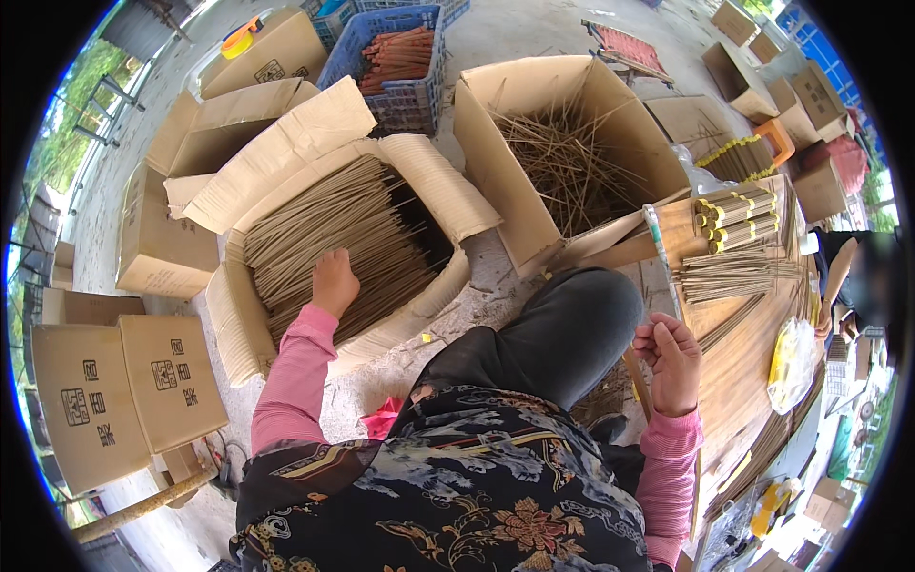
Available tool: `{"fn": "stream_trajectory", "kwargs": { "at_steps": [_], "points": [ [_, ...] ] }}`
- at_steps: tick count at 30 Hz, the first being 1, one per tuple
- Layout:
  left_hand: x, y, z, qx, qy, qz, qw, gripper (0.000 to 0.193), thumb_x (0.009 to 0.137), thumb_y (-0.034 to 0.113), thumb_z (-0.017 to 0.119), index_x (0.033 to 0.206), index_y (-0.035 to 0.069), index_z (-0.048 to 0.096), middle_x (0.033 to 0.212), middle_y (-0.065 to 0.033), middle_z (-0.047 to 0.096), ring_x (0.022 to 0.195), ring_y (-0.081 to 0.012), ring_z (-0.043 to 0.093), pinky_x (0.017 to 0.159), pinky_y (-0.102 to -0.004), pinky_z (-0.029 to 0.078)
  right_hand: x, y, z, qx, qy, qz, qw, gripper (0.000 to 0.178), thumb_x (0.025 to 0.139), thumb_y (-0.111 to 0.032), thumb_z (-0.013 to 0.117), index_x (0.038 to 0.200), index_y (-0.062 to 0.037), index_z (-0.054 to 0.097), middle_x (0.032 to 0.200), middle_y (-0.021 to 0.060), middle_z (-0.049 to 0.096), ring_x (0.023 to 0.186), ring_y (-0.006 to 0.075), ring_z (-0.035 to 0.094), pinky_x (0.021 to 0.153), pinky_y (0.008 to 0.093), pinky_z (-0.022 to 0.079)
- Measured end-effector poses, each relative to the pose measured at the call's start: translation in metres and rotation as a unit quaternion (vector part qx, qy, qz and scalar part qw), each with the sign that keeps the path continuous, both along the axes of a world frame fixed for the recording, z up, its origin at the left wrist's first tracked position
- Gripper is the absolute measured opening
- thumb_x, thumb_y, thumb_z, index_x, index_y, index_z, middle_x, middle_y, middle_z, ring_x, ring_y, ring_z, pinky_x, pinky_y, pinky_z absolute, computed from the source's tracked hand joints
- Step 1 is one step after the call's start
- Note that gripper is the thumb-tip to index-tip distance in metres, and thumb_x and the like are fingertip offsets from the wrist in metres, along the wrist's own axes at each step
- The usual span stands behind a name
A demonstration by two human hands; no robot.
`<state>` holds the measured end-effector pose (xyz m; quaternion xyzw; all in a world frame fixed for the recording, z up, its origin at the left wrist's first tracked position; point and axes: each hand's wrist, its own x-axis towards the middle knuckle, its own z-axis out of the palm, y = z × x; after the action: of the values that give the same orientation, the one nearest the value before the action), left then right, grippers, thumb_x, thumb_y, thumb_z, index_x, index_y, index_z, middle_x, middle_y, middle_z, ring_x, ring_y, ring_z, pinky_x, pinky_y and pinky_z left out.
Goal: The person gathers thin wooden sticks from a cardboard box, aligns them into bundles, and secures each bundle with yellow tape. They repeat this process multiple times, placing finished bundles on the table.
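My left hand [335, 283] is closed, knuckles up, low over thin brown incense sticks [329, 224] lying in rows in an open cardboard box [238, 319]. Its fingertips are hidden, so I cannot tell what it grips. My right hand [672, 362] is raised beside my knee, near the edge of a wooden table [739, 329]. Its fingers are curled in with the thumb against them; anything inside is too small to make out. On that table lie loose sticks [729, 275] and bundles tied with yellow bands [739, 217].
A second open box [481, 143] holds tangled sticks [567, 167]. Behind stands a blue crate [348, 52] with reddish bundles. Closed cartons [86, 396] are stacked at left. A yellow package [791, 362] lies on the table; another person's arm [839, 272] reaches in at far right.
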<state>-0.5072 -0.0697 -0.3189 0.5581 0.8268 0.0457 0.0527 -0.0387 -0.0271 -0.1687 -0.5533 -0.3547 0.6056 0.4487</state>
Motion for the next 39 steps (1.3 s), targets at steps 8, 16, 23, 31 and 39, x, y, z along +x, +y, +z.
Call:
{"fn": "stream_trajectory", "kwargs": {
  "at_steps": [8,16,23,31,39],
  "points": [
    [-0.026,0.006,-0.033,-0.018,0.017,0.025,0.999,0.020,0.070,0.003,0.050,0.089,-0.001,0.049,0.098,-0.0197,0.047,0.096,-0.0372,0.046,0.081,-0.0455,0.040,-0.006,-0.013,0.008,0.008,-0.047,0.028,0.998,0.019,0.086,-0.011,0.052,0.098,0.0028,0.056,0.080,0.0094,0.062,0.067,0.0142,0.059,0.061,0.0242,0.050],
    [-0.028,0.012,-0.029,-0.014,0.024,0.036,0.999,0.022,0.068,0.002,0.049,0.090,-0.002,0.049,0.098,-0.0190,0.047,0.097,-0.0378,0.045,0.083,-0.0463,0.039,-0.005,-0.021,0.007,0.013,-0.060,0.043,0.997,0.019,0.087,-0.011,0.051,0.098,0.0030,0.056,0.080,0.0092,0.062,0.068,0.0141,0.059,0.061,0.0242,0.049],
    [-0.030,0.009,-0.031,-0.024,0.029,0.022,0.999,0.024,0.068,0.002,0.049,0.091,-0.002,0.049,0.098,-0.0205,0.047,0.098,-0.0378,0.044,0.085,-0.0462,0.038,-0.007,-0.023,0.007,0.014,-0.067,0.058,0.996,0.018,0.087,-0.010,0.051,0.098,0.0033,0.056,0.081,0.0093,0.062,0.069,0.0137,0.059,0.062,0.0238,0.049],
    [-0.028,0.011,-0.021,-0.065,0.009,-0.003,0.998,0.025,0.068,0.004,0.049,0.092,-0.003,0.053,0.100,-0.0213,0.047,0.098,-0.0390,0.044,0.084,-0.0467,0.039,-0.003,-0.027,0.006,0.024,-0.062,0.069,0.995,0.019,0.087,-0.010,0.051,0.099,0.0035,0.056,0.082,0.0092,0.062,0.069,0.0130,0.059,0.062,0.0235,0.049],
    [-0.043,0.016,-0.013,-0.097,-0.035,-0.054,0.993,0.023,0.067,0.004,0.050,0.088,-0.004,0.055,0.098,-0.0244,0.051,0.094,-0.0409,0.047,0.082,-0.0453,0.040,-0.002,-0.030,0.005,0.018,-0.064,0.077,0.995,0.019,0.087,-0.011,0.052,0.099,0.0031,0.056,0.083,0.0091,0.062,0.070,0.0124,0.059,0.063,0.0232,0.049]
  ]
}}
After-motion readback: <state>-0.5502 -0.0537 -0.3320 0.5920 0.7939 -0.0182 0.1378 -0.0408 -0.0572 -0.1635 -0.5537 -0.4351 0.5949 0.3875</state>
